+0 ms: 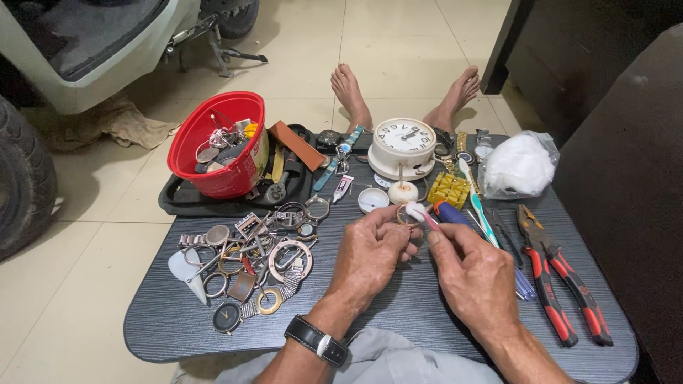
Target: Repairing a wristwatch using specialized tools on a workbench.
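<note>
My left hand (370,252), with a black wristwatch (317,340) on its wrist, pinches a small round watch case ring (407,216) above the dark table (398,313). My right hand (473,274) holds a thin tool with a blue handle (451,213). The tool's white tip (415,209) touches the ring. A white alarm clock (403,146) stands just beyond both hands.
A pile of watch cases, rings and straps (252,259) lies left of my hands. A red bowl (217,142) of parts sits on a black tray. Red-handled pliers (562,284), a toothbrush (478,199), a yellow holder (448,189) and a white bag (518,165) are at the right. My bare feet (405,96) lie beyond.
</note>
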